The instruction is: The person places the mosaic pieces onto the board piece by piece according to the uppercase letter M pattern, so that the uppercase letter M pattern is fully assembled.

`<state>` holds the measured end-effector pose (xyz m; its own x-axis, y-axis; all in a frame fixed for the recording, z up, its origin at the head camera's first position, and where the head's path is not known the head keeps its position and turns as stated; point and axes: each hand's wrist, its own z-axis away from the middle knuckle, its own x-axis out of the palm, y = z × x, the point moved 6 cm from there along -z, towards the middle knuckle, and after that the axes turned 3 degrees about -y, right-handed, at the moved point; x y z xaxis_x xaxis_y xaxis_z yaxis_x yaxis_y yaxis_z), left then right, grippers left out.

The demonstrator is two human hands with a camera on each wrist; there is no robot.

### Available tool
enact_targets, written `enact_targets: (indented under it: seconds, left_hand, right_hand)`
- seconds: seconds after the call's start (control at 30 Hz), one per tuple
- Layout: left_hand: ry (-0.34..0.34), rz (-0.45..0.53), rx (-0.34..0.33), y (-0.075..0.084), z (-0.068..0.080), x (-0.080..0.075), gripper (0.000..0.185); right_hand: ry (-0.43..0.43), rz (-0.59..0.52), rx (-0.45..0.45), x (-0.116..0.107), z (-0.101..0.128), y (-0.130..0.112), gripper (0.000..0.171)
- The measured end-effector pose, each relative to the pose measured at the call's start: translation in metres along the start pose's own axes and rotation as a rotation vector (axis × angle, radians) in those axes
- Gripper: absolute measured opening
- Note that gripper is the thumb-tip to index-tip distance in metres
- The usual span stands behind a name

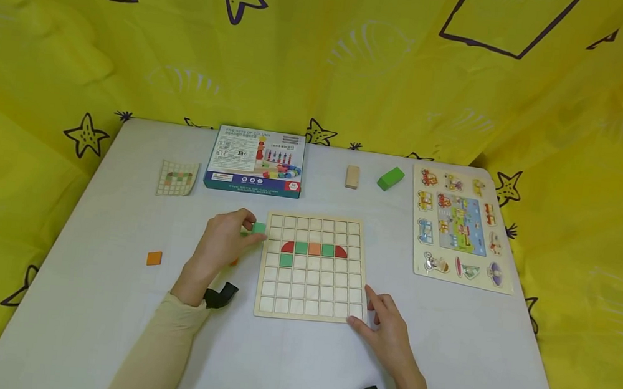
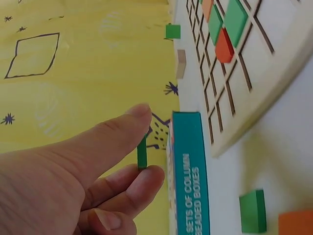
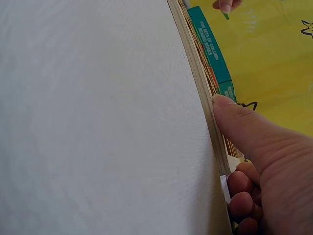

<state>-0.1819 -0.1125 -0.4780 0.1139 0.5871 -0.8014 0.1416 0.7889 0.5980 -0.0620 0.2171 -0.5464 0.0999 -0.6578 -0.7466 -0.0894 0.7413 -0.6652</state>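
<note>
My left hand pinches a small green square tile between thumb and fingers, left of the wooden grid board. The tile is edge-on in the left wrist view. My right hand grips the board's near right corner, thumb on the front rim and fingers along the right side. One row of the grid holds a red rounded tile, a green one, an orange tile, another green and another red. Below its left end sits a green tile.
A loose green tile and orange tile lie beside the board under my left hand. Another orange tile is farther left. Behind are a pattern card, a box, two blocks and a picture puzzle.
</note>
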Motion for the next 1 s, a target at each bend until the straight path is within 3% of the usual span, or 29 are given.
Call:
enact_targets:
  seconds: [0.13,0.5,0.73,1.0]
  left_hand:
    - [-0.007,0.014,0.025,0.013,-0.003,0.005,0.038]
    - [-0.113,0.034,0.007,0.039,-0.009,0.029,0.038]
    - [-0.123,-0.024,0.096,0.056,-0.01,0.043,0.034]
    - [-0.145,-0.026,0.158,0.068,-0.009,0.061,0.031]
  right_hand:
    - [-0.001,0.0,-0.002,0.0,0.0,0.0,0.076]
    - [-0.006,0.0,-0.001,0.0,0.0,0.001,0.076]
    - [-0.007,-0.001,0.01,0.001,0.0,0.002,0.076]
    - [-0.007,-0.005,0.01,0.0,0.0,0.0,0.076]
